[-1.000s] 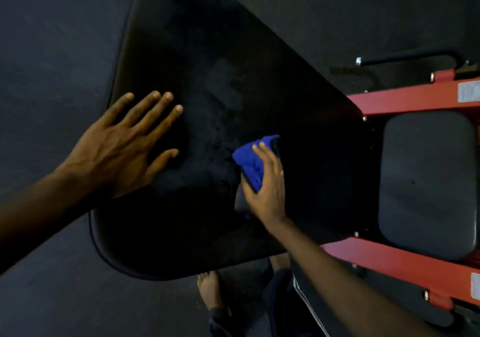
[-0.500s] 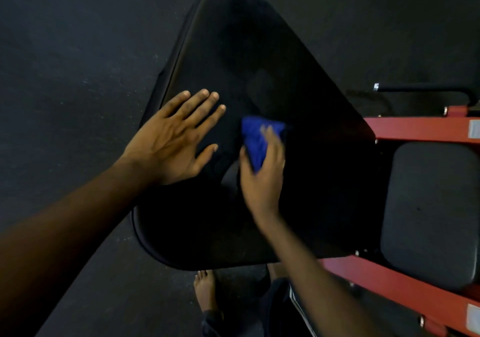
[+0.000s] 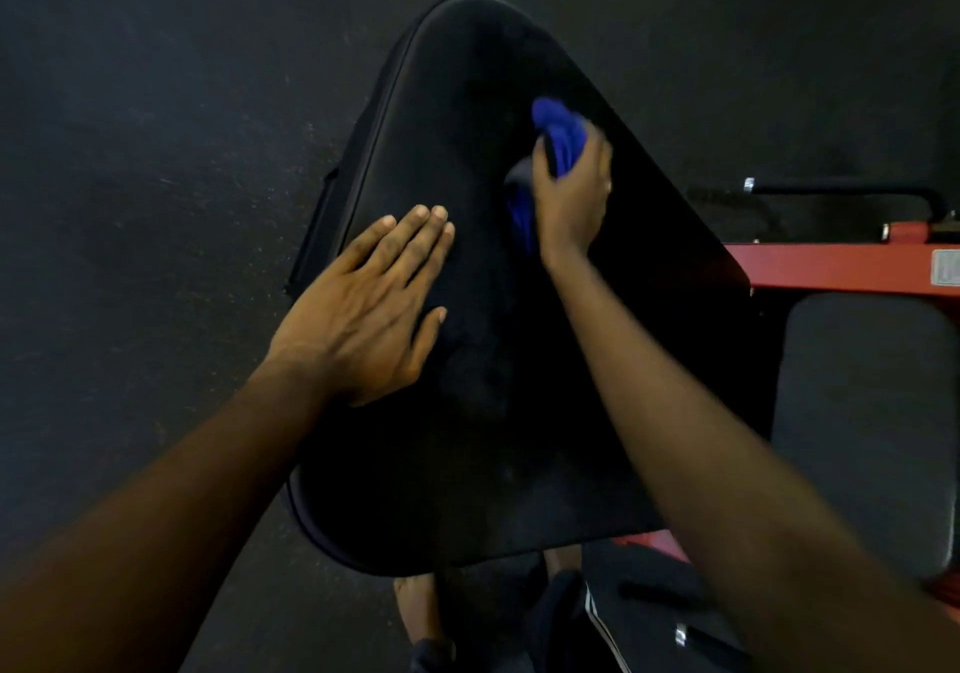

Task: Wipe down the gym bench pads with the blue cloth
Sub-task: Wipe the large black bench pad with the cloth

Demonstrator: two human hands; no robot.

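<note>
The large black pad (image 3: 519,412) was seen lying with its long axis running away from the person: the wide end with rounded corners was nearest the body, and the sides were drawn in to a narrow rounded tip at the far end. Its surface was seen to be dark and matt, with a raised seam traced along the left edge and a faint dull patch near the middle.

The blue cloth (image 3: 561,127) was found on the far right part of this pad, close to the right edge. It was bunched rather than spread flat, and its length was laid roughly along the pad's own axis, one end showing past the fingertips and the other beside the wrist. It was deep blue and creased into folds, though it was blurred.

The cloth was gripped by the right hand (image 3: 571,194), the fingers curled over it and pressed down on the pad. The left hand (image 3: 363,309) was laid flat on the left side of the pad, fingers straight and held together, thumb spread apart, fingertips pointed toward the far end; nothing was held in it.

A smaller dark pad (image 3: 862,412) was seen to the right, beside a red frame (image 3: 831,267). A dark speckled floor (image 3: 156,153) was seen around them, and a bare foot (image 3: 415,605) below the pad's near edge
</note>
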